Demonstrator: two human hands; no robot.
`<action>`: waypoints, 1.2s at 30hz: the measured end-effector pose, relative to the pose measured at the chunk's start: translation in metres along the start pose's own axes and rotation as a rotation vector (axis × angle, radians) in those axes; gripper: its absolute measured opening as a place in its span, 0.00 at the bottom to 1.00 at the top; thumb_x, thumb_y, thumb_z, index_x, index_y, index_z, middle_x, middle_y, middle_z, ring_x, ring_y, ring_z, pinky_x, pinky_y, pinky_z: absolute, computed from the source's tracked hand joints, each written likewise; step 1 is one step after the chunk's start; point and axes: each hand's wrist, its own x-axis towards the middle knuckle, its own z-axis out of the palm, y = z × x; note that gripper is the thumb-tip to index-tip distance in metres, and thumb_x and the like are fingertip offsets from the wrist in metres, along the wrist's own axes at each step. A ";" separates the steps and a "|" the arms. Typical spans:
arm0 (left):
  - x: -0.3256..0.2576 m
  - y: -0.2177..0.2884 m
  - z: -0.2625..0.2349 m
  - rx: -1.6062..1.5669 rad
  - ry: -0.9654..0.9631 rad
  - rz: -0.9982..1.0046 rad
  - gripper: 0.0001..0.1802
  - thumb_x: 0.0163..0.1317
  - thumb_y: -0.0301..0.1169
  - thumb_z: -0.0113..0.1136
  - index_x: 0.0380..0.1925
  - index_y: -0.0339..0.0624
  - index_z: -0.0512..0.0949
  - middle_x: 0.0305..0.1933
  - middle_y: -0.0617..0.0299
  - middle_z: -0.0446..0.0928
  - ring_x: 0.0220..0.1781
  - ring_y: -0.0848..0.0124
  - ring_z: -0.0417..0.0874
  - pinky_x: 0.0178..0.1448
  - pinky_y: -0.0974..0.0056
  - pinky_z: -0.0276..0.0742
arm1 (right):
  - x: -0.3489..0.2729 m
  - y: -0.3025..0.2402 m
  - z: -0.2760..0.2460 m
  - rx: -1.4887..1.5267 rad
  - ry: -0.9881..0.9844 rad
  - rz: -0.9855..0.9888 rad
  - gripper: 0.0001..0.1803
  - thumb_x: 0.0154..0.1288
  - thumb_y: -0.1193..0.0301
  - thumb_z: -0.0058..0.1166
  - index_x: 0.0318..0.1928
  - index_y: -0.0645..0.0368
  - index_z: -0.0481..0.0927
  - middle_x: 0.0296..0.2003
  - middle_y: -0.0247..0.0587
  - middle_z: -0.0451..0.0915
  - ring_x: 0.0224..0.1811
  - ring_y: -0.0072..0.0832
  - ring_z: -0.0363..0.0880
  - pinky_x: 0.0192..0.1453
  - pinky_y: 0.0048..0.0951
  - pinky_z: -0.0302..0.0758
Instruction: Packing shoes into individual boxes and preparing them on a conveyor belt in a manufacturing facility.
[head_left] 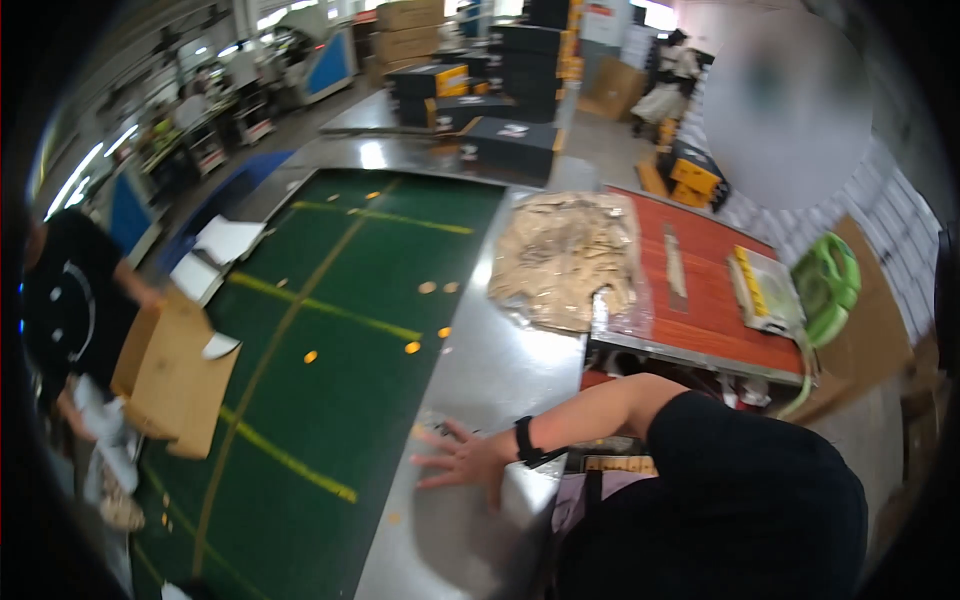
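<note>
My right hand [462, 460] rests palm down on the shiny metal edge [410, 545] beside a green conveyor belt [330, 400]. Its fingers are spread and it holds nothing. A black band circles the wrist. My left hand is outside the picture. Small orange round pieces [412, 348] lie scattered on the belt beyond my fingers. Farther along the metal edge sits a bundle of crumpled brown paper [560, 255] in clear plastic, apart from my hand.
Across the belt, a co-worker in a black shirt [75, 310] holds an open cardboard box [185, 375]. White pieces [230, 240] lie at the belt's far left edge. Black boxes [510, 145] stand at the back. A red tabletop [700, 270] bears a green plastic object [828, 285] at its right.
</note>
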 end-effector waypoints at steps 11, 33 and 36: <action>-0.014 -0.139 0.070 0.167 -0.073 -0.147 0.38 0.63 0.53 0.55 0.66 0.42 0.61 0.62 0.48 0.65 0.62 0.57 0.68 0.67 0.51 0.65 | -0.003 0.005 0.004 0.043 0.038 -0.040 0.77 0.24 0.38 0.74 0.76 0.40 0.42 0.76 0.51 0.26 0.75 0.61 0.15 0.69 0.74 0.24; -0.171 -0.250 0.154 0.441 -0.078 0.086 0.33 0.63 0.54 0.52 0.60 0.43 0.68 0.51 0.51 0.74 0.52 0.56 0.74 0.61 0.49 0.69 | 0.003 0.011 0.024 0.186 0.330 -0.213 0.70 0.23 0.40 0.74 0.73 0.45 0.56 0.76 0.55 0.35 0.74 0.66 0.15 0.65 0.79 0.19; -0.180 -0.254 0.165 0.485 -0.075 0.138 0.33 0.63 0.54 0.52 0.59 0.43 0.68 0.50 0.51 0.75 0.50 0.56 0.75 0.60 0.48 0.69 | 0.004 0.013 0.021 0.126 0.231 -0.178 0.70 0.30 0.36 0.70 0.75 0.42 0.50 0.76 0.53 0.33 0.74 0.66 0.14 0.66 0.79 0.22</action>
